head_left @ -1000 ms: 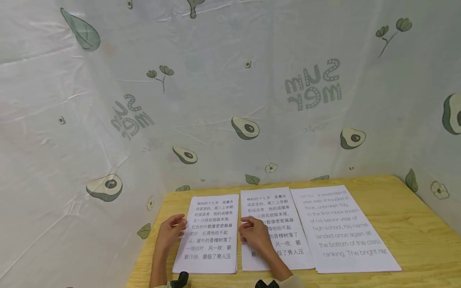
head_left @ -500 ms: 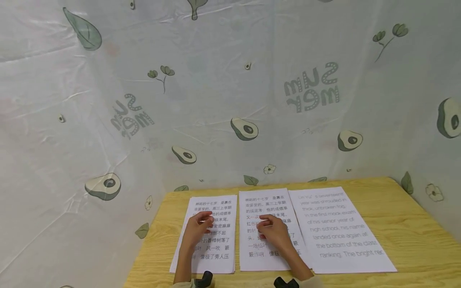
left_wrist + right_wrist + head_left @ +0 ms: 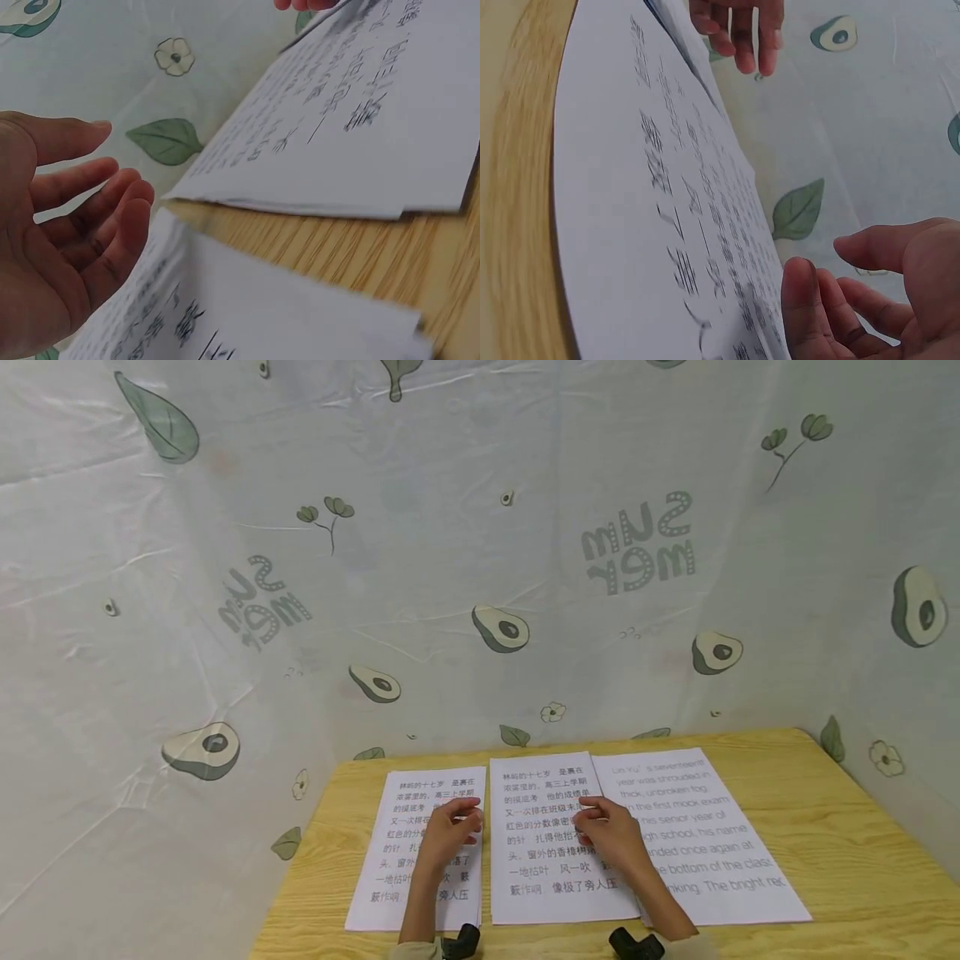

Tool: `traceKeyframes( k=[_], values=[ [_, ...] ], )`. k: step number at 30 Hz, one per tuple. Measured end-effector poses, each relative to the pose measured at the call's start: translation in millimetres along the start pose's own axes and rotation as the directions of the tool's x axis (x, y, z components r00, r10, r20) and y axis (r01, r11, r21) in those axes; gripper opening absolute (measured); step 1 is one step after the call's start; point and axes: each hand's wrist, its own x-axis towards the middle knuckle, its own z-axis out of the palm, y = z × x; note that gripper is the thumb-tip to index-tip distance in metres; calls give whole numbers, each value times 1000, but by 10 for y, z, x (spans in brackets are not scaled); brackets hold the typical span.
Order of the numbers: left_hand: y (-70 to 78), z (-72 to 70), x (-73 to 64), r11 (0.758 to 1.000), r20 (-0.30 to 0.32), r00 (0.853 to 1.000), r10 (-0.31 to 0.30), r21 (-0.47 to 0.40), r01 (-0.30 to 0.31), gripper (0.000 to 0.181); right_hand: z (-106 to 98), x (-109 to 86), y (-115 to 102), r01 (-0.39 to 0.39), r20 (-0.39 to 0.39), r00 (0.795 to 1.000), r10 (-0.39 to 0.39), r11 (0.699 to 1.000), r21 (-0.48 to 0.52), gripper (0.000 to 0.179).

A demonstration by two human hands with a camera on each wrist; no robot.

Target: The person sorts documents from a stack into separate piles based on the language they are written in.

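Observation:
Three stacks of printed white paper lie side by side. My left hand hovers over the right part of the left paper stack, fingers loosely bent. In the left wrist view that hand has a gap between thumb and fingers, with nothing in it. Over the right edge of the middle paper stack is my right hand, partly covering the right paper stack. The right wrist view shows this hand with thumb and fingers apart, holding nothing. Left and middle sheets bear Chinese text, the right one English.
The stacks lie on a yellow wood-grain table. A pale curtain printed with avocados and leaves hangs behind it and along both sides. A narrow strip of table shows between the left and middle stacks.
Both hands have moved to the right: the left from the left stack's left edge to its right part, the right from the middle stack's left edge to its right edge. The stacks stay put.

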Motion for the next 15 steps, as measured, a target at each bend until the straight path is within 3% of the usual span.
traceKeyframes(
  k=[6,15],
  values=[
    [42,149,26,999,25,1000,-1,-40,2,39,-192,6,66,-18,-15,1000,18,1000,-14,41],
    [34,268,27,999,40,999,-11,-33,13,38,-402,10,137,-14,-41,999,12,999,-52,40]
  ],
)
